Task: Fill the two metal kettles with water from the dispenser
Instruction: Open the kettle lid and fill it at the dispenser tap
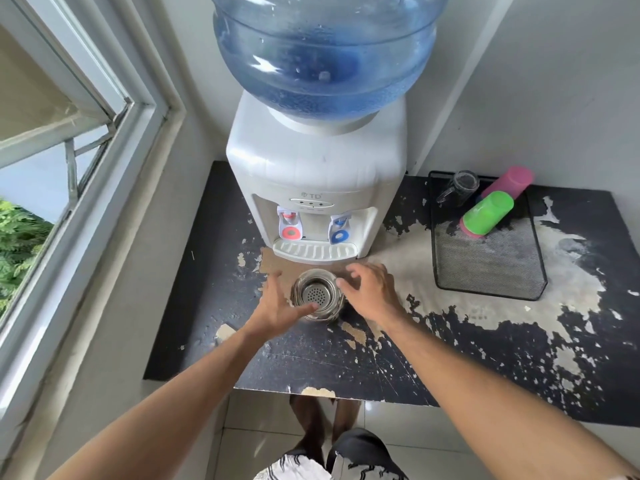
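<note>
Reaching for the metal kettle (317,295) on the bench (194,306), just before the dispenser (313,174), we risk tipping it if either palm bumps its rim. Our left hand (277,306) and right hand (372,292) flank it, each grip spread apart, fingers loose; contact is unclear.

a black table (311,362) with badly peeled paint fills the middle of the frame. on it: a white water dispenser (315,174) at upper centre, a metal kettle (316,295) just below it, a mesh tray (491,261) at right.
</note>
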`<state>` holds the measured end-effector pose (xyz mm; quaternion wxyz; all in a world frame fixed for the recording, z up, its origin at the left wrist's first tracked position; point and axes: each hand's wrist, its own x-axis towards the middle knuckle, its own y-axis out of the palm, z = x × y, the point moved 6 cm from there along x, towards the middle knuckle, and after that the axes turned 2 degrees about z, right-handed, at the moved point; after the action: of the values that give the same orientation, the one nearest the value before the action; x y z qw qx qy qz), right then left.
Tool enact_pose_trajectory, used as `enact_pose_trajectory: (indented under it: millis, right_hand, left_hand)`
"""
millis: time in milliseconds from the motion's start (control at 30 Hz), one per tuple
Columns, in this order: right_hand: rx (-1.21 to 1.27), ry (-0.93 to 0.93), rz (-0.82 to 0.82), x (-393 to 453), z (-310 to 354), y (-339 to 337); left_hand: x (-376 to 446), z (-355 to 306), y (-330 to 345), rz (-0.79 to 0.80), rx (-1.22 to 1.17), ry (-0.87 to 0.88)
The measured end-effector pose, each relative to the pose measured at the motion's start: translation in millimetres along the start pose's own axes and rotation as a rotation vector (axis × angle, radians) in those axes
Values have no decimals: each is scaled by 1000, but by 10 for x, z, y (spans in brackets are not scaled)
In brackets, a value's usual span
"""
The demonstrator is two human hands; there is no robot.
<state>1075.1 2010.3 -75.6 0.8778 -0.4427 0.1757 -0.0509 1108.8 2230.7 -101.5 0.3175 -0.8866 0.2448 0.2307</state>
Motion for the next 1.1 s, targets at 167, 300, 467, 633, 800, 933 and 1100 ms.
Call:
enact_pose_trajectory:
  millis: [167,300,467,633,800,933,1100]
  right_hand:
    - [-78,23,127,80,124,165]
    - [-97,71,225,102,78,283]
    - [-33,96,185,123,76,191]
    - [-27,97,118,264,52,-57]
    - [-63,107,66,377,70,-302]
    - [-121,51,-44,363,111,-423]
    - [-33,-158,-354,279,255,-597]
  left_hand:
    - [64,327,218,164,-350,-324]
    - [82,342,313,165,-443,-337]
    - [122,210,334,136,-496,-333]
    - [291,-36,272,139,-603,-283]
    - [402,-337,250,140,-592,-232]
    - [573,-397,287,114,-613,-238]
    - [706,-419,295,68,-596,-228]
